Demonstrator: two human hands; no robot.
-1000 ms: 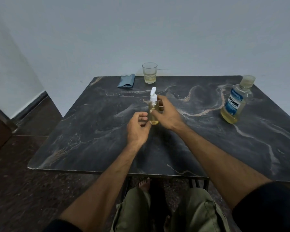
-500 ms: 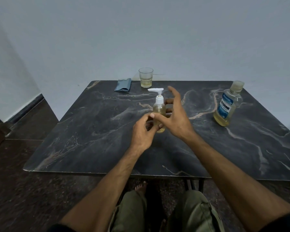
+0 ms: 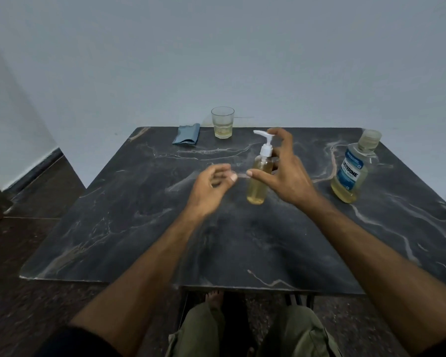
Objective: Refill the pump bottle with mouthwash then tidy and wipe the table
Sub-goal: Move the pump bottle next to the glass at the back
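Note:
The clear pump bottle (image 3: 258, 180), filled with yellow liquid and topped by a white pump, stands upright on the dark marble table (image 3: 139, 228) near its middle. My right hand (image 3: 285, 173) hovers just right of it, fingers spread, thumb close to the bottle but not gripping it. My left hand (image 3: 209, 188) is to the bottle's left, loosely curled and blurred, holding nothing. The mouthwash bottle (image 3: 352, 171) with a blue label and its cap on stands at the right. A folded blue cloth (image 3: 186, 134) lies at the back edge.
A glass (image 3: 222, 122) with a little yellow liquid stands at the table's back edge next to the cloth. A pale wall rises right behind the table. Dark floor lies to the left, and my knees show under the near edge.
Both hands have come off the pump bottle: the left has pulled away to the left, the right has opened beside it. The bottle now stands alone.

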